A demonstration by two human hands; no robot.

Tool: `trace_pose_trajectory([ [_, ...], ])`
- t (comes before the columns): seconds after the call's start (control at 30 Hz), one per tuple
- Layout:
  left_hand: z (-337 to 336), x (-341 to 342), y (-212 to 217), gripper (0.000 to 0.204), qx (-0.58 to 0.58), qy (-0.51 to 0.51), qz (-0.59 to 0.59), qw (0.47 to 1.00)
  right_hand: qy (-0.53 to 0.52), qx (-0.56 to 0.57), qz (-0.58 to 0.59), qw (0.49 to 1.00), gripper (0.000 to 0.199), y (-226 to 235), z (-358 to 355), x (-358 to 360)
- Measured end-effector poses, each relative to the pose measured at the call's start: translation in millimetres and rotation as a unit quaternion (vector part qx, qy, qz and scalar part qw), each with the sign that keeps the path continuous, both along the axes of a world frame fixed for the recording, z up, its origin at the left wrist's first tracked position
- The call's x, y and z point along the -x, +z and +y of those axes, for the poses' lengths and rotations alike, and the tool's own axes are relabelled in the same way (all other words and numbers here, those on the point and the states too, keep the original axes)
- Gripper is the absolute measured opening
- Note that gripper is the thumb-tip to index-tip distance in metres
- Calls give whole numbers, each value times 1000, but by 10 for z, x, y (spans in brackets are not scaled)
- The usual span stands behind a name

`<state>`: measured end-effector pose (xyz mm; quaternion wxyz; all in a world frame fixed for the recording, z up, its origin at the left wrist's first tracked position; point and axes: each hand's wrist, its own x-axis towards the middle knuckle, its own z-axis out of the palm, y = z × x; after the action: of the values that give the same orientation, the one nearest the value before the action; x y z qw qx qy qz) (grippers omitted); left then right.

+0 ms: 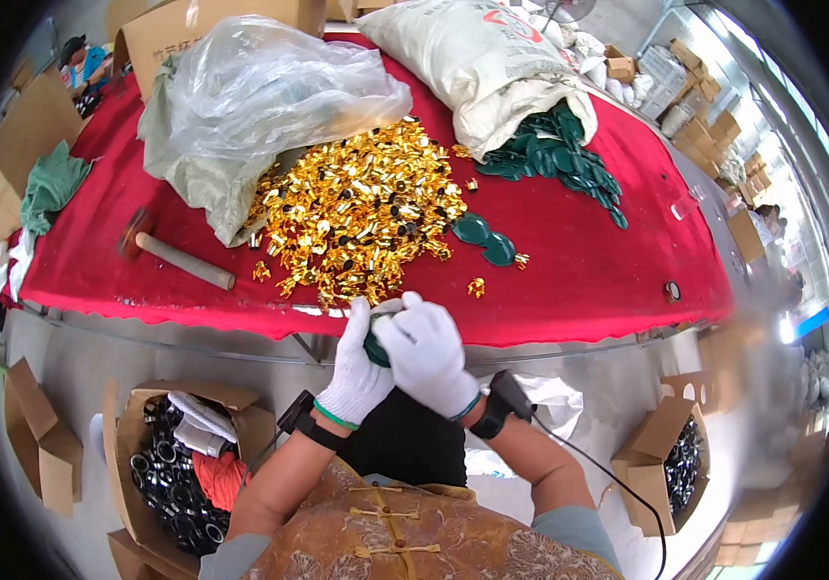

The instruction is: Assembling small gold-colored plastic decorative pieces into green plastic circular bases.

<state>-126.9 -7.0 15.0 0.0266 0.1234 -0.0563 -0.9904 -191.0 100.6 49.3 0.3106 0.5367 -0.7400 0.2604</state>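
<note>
In white knit gloves, both my hands meet just off the table's front edge. My left hand point(354, 369) is closed around a dark green disc point(376, 348), part of which shows between the gloves. My right hand point(428, 356) is folded over the top of it, fingers bent in; what they pinch, if anything, is hidden. Beyond the hands a heap of shiny gold clip-like pieces point(361, 208), mixed with dark ones, spreads on the red cloth. Two loose green discs point(470, 229) lie to its right, near a lone gold piece point(475, 287).
A hammer point(182, 261) lies at left on the red-covered table point(608, 280). Behind the heap is a sack with clear plastic point(279, 87); a white woven sack point(477, 72) spills green discs point(559, 155). Boxes of black parts point(168, 474) point(683, 464) flank me on the floor.
</note>
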Motion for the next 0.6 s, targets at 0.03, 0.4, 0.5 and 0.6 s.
trace_pose_trajectory([
  [0.03,-4,-35,-30,52,25,15,13,999,13,17,-45,999,29,53,-12,-128],
  [0.4,-35,-441,-177,28,111,-4,-49,993,88,-39,-239,966,64,-90,332,-613],
  [0.5,-187,-624,-247,31,86,-35,12,996,18,8,-242,970,51,-81,508,-170],
  [0.6,-241,-755,-210,38,89,-41,-1,995,-135,-51,-133,981,33,81,602,489],
])
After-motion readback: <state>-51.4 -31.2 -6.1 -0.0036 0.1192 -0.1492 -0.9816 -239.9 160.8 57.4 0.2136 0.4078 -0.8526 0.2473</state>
